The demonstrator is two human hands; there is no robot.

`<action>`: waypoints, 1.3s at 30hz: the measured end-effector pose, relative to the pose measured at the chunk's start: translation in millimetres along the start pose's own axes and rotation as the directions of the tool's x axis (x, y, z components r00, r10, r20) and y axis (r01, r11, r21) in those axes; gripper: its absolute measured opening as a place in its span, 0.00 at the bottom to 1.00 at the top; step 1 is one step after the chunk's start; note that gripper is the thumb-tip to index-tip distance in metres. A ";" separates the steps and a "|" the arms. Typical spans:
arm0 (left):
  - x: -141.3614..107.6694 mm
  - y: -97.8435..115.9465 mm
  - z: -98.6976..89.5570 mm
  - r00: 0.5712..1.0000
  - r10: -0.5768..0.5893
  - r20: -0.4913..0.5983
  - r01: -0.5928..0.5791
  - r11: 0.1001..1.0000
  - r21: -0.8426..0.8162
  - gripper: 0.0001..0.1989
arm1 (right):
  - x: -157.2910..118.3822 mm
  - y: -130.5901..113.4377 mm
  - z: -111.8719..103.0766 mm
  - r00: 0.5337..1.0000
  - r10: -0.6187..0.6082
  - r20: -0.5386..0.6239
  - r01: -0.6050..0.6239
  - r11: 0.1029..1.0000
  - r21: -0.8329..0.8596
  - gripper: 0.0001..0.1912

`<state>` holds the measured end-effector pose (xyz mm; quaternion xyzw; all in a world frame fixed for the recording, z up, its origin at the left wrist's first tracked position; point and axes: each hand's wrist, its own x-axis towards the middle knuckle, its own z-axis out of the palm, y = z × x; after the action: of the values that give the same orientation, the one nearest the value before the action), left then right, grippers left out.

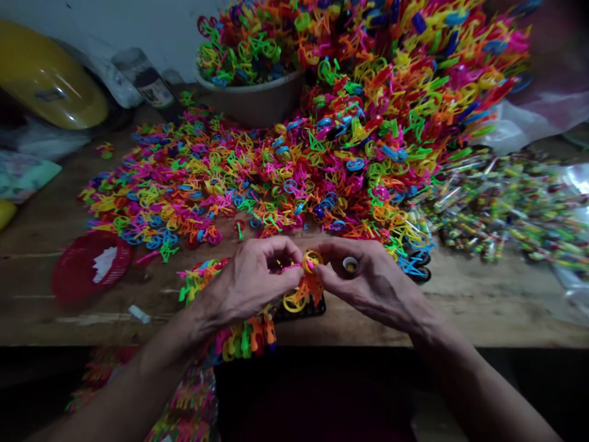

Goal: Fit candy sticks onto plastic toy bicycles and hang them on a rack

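Near the table's front edge my two hands meet, fingertips almost touching. My left hand (262,276) pinches a small pink plastic piece (291,267). Between thumb and forefinger my right hand (363,276) grips a yellow ring-shaped piece (313,260). Just below the fingertips are an orange piece (311,287) and a yellow wheel (294,302), over a black tray (317,309). A small white cup (350,264) shows beside my right palm. Rows of colourful plastic pieces (246,337) lie below my left hand, partly hidden by it.
A large heap of colourful plastic parts (285,166) covers the table (460,307) behind my hands, with a full basin (257,101) at the back. A red basket (92,264) stands left. Wrapped pieces (515,209) lie right. A yellow helmet (50,80) and bottle (147,83) stand back left.
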<state>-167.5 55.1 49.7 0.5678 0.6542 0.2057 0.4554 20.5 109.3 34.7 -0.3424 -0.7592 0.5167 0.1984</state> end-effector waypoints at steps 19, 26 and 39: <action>21.8 6.6 -12.5 0.969 0.020 0.245 0.020 0.987 -0.159 0.09 | -1.2 13.2 -12.6 0.995 -0.068 0.073 0.063 0.996 0.063 0.11; 20.7 6.1 -8.4 0.953 0.041 0.300 0.006 0.988 -0.155 0.07 | 0.2 17.0 -16.6 0.985 0.017 0.173 -0.044 0.988 0.151 0.13; 20.4 0.4 -4.8 0.964 -0.082 0.255 0.154 0.948 -0.277 0.07 | 7.9 17.8 -14.4 0.992 -0.086 0.088 0.061 0.965 0.254 0.09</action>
<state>-170.0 75.4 45.0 0.4738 0.5893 0.2030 0.6221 30.1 128.5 23.4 -0.2602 -0.7089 0.6170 0.2215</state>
